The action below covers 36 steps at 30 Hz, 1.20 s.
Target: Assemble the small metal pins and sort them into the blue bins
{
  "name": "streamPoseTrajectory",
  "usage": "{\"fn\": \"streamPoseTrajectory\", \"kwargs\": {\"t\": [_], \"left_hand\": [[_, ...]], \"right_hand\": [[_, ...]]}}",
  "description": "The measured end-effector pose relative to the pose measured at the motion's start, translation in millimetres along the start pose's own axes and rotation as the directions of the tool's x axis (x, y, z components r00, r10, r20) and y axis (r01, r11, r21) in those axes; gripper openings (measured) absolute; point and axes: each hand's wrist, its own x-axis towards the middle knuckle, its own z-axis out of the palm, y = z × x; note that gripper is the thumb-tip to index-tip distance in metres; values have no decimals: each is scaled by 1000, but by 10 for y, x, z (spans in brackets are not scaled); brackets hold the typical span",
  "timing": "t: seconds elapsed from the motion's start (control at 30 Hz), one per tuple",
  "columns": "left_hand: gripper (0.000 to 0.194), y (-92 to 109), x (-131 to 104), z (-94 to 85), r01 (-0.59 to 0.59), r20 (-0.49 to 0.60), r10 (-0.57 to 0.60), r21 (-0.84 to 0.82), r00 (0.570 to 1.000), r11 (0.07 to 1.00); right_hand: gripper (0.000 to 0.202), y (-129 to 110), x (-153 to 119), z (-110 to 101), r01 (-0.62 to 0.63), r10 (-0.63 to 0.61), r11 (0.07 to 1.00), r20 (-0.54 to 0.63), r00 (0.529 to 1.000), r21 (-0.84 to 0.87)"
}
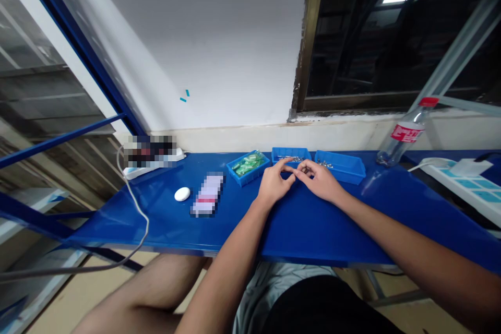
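My left hand (274,183) and my right hand (320,181) meet fingertip to fingertip just above the blue table (313,229). Both are closed in a pinch; whatever is between the fingers is too small to make out. Behind the hands stands a blue bin (289,151) with small metal parts (299,158), partly covered by my left fingers. To its right, another blue bin (346,167) has small silvery pieces (324,164) at its left end. Left of my left hand, a third blue bin (242,179) is full of green, shiny small pieces (250,163).
On the left lie a round white case (182,194), a blurred flat rectangular item (209,194) and a white power strip (156,164) with a cable (143,214). A red-capped plastic bottle (405,135) and another power strip (465,180) stand at right. The wall (227,62) rises behind.
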Motion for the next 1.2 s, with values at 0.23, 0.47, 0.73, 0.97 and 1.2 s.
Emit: {"fn": "streamPoseTrajectory", "kwargs": {"t": [0.23, 0.47, 0.73, 0.97, 1.2], "left_hand": [[58, -50, 8, 61, -14, 23, 17, -124, 1000, 992], [46, -50, 39, 37, -13, -87, -6, -215, 996, 977], [46, -51, 57, 12, 16, -137, -56, -274, 989, 962], [28, -63, -24, -15, -89, 154, 40, 325, 987, 941], [27, -121, -30, -14, -157, 317, 15, 427, 948, 891]], "right_hand": [[14, 61, 20, -33, 15, -14, 1000, 10, 1000, -21], [13, 28, 19, -59, -18, 18, 999, -1, 1000, -38], [15, -38, -6, -14, 38, -32, 997, 77, 996, -71], [31, 94, 85, -26, -122, 127, 983, -22, 992, 140], [47, 112, 136, -26, -281, 287, 953, -42, 957, 115]]}}
